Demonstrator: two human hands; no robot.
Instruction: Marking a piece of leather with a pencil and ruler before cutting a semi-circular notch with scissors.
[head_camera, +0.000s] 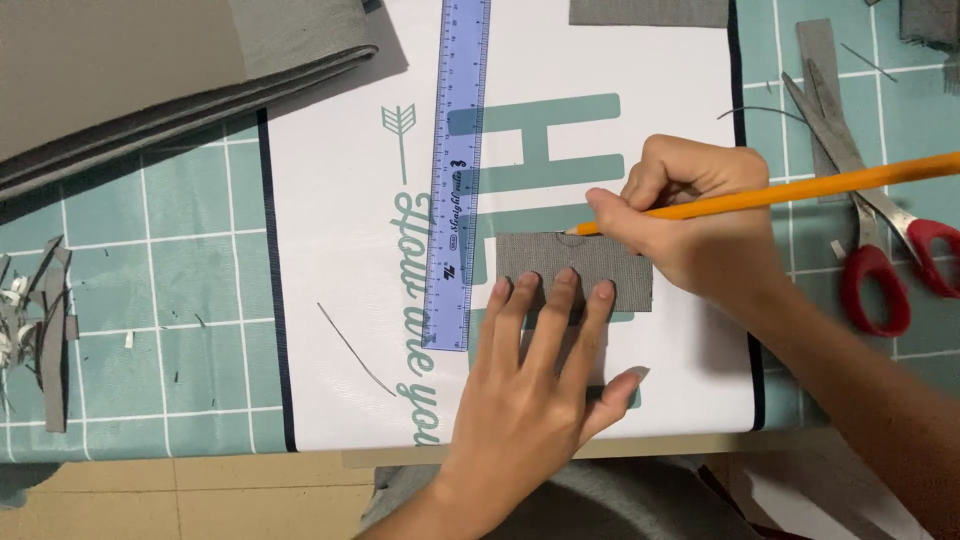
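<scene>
A large white printed sheet lay flat across the middle of the teal gridded work surface, like a sign or poster. It was rectangular, with thin dark edges down its left and right sides. Big blocky teal letters sat near its centre, a small teal arrow ornament stood toward the top, and looping teal script ran lengthwise down the sheet.

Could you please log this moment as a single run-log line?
left hand: flat, pinning grey fabric piece | right hand: holding orange pencil, tip at fabric's top edge | blue ruler: left of fabric | scissors: right, untouched
</scene>
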